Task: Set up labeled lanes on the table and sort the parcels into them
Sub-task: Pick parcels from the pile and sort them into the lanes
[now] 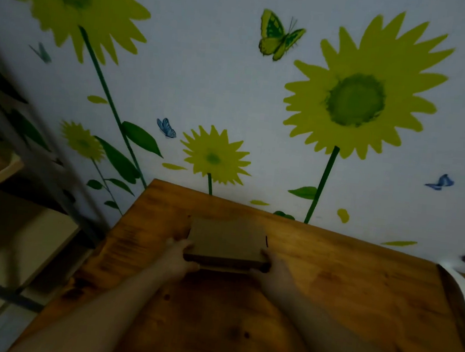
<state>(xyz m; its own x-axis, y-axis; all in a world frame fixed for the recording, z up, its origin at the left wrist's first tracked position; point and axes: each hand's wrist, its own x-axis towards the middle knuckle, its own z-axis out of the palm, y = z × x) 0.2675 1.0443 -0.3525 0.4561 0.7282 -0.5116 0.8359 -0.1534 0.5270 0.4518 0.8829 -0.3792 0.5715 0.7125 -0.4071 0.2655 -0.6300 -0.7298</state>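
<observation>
The left hand [182, 252] and right hand [275, 265] grip the box [226, 239] by its ends; best lower it flat, squared toward the table [343, 285] edge at twelve o'clock.

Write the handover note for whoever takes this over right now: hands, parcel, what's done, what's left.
Left hand: grips the near left corner of the cardboard parcel.
Right hand: grips its near right corner.
Parcel: held flat over the middle of the wooden table, toward the wall side. The dim view does not show whether it is already resting on the wood.
Done: no lane marks or labels are visible on the table, and nothing is sorted.
Left: lay out and label the lanes, then place this parcel and the others.
</observation>
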